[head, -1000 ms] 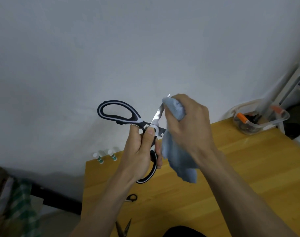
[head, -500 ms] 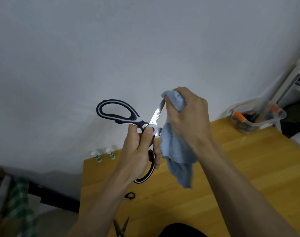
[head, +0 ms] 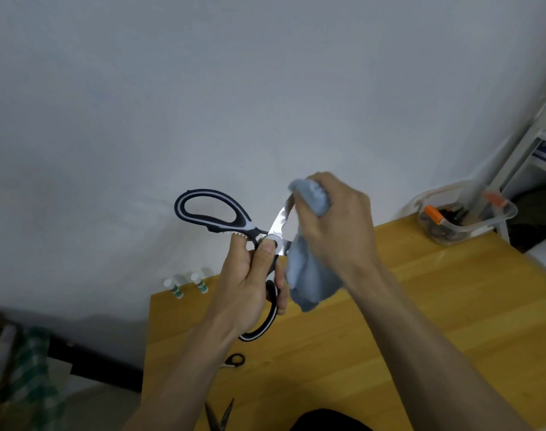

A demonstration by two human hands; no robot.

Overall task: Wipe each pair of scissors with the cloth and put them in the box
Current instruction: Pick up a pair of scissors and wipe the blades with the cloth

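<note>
Since a sec ago our right hand [head: 337,225] has slid w/ the cloth [head: 309,269] up the blade toward the tip; earlier it sat nearer mid-blade, and the camera has tipped a little.

Big scissors [head: 215,214] are held up in the air over the table [head: 421,306], blades spread. Our left hand [head: 249,284] grips the lower black-and-white handle, fingers curled thru the loop, thumb pressed on the pivot. Prob. so the pair won't swing while we rub. Upper handle sticks out left, free.

R hand is closed on a bunched wad of blue cloth, pinching the upper blade near its tip; rest of the cloth hangs loose below, covering the other blade. Can't see the tip itself.

Judgement: wiping step is underway on this pair, not yet boxed. Clear plastic box [head: 489,225] sits at the far right corner of the table, well apart from our hands, w/ some orange-and-dark items already inside; can't tell exactly what.

More scissors wait on the table near us: small black-handled pair [head: 234,359] partly hidden by our L forearm, and a pointed open pair [head: 220,415] at the bottom edge. Two small green-banded tubes [head: 187,286] stand at the far left edge.

Risk: open edge close to our fingers.
</note>
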